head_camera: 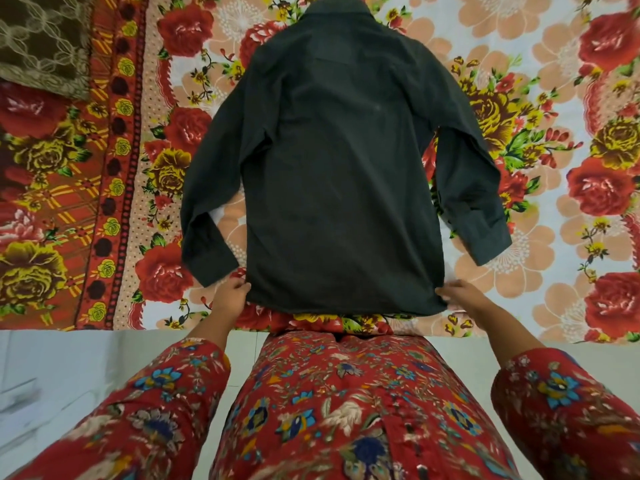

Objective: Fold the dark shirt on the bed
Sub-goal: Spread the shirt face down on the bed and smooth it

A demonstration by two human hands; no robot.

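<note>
The dark long-sleeved shirt (341,168) lies flat and back-up on the bed, collar at the far end, hem toward me. Both sleeves hang down alongside the body, cuffs near the hem. My left hand (233,294) pinches the hem's left corner. At the hem's right corner my right hand (460,296) grips the cloth with closed fingers. Both hands sit at the bed's near edge.
A floral bedsheet (554,98) in red, peach and yellow covers the bed. A brown patterned pillow or cushion (41,39) lies at the far left corner. Pale floor tiles (69,375) show below the bed edge, beside my red flowered clothing.
</note>
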